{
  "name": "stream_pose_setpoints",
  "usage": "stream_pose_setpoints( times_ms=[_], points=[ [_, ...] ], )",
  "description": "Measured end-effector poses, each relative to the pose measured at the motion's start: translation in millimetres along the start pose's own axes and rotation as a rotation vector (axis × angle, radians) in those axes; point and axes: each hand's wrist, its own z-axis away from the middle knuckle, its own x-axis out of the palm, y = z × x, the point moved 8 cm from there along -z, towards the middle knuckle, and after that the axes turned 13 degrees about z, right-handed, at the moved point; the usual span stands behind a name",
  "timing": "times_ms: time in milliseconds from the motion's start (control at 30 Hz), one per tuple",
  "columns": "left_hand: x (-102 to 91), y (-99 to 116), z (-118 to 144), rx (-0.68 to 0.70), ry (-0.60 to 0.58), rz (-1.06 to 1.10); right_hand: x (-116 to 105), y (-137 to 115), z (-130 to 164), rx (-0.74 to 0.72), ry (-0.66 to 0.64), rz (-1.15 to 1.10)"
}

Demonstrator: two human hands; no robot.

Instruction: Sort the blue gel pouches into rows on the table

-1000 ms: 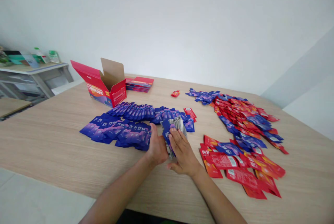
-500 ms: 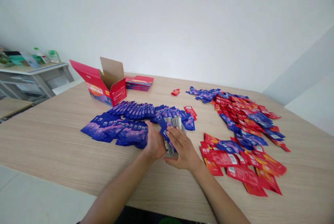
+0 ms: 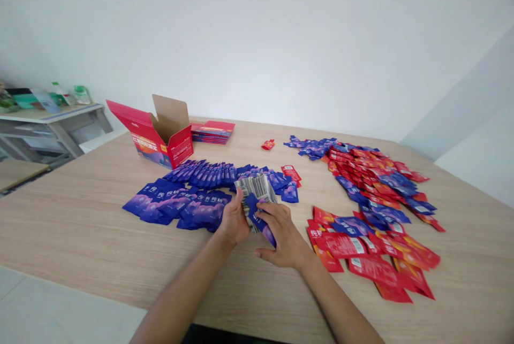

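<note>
A fanned stack of sachets (image 3: pixel 256 188) with striped barcode edges is held above the table, a blue sachet face (image 3: pixel 254 206) showing at its front. My left hand (image 3: pixel 234 222) grips the stack from the left side, fingers partly hidden behind it. On the right, my right hand (image 3: pixel 284 232) closes over the blue face, fingertips pressing on it and thumb below. Overlapping rows of blue sachets (image 3: pixel 168 200) lie just left of and behind my hands. A red sachet (image 3: pixel 291 174) rests behind the right hand.
An open red carton (image 3: pixel 160 140) stands at the back left, beside a pile of flattened cartons (image 3: pixel 212 131). Heaps of red and blue sachets (image 3: pixel 369 173) cover the right side, with more red sachets (image 3: pixel 373 264) nearer me. A lone red sachet (image 3: pixel 267 144) lies behind.
The stack has tilted and spread in my hands, so more barcode backs show. The blue face has shifted lower, and my right hand's fingers have curled more over it.
</note>
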Motion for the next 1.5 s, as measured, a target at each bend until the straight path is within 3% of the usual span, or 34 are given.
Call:
stream_pose_setpoints(
  times_ms=[167, 400, 533, 733, 967, 1133, 1367, 1500],
  points=[
    [-0.7, -23.2, 3.3, -0.142, -0.066, 0.009, 6.3, -3.6, -0.9, -0.045, -0.071, 0.153],
    [1.7, -38.8, 4.2, -0.120, -0.175, -0.001, 1.4, 13.3, -0.9, 0.094, -0.033, 0.263],
    [3.5, -20.9, 3.3, -0.091, -0.113, 0.040, 2.8, 10.8, -1.2, 0.079, -0.036, 0.236],
    [2.7, 9.2, -1.8, -0.013, -0.051, 0.069, 13.8, 6.5, 0.0, 0.049, -0.156, 0.201],
    [-0.5, -21.3, -0.8, -0.089, -0.057, 0.048, 9.3, 7.7, 2.3, 0.048, -0.088, 0.254],
    [-11.1, -26.5, -1.9, -0.068, -0.029, -0.034, 8.7, 9.2, 3.2, 0.044, -0.092, 0.311],
    [-32.7, -22.4, -10.3, 0.038, 0.207, -0.069, 19.4, 2.0, 2.4, 0.020, -0.080, 0.327],
    [-38.3, -18.5, -14.4, 0.096, 0.251, -0.083, 17.7, -0.7, 1.2, 0.004, -0.044, 0.242]
  ],
)
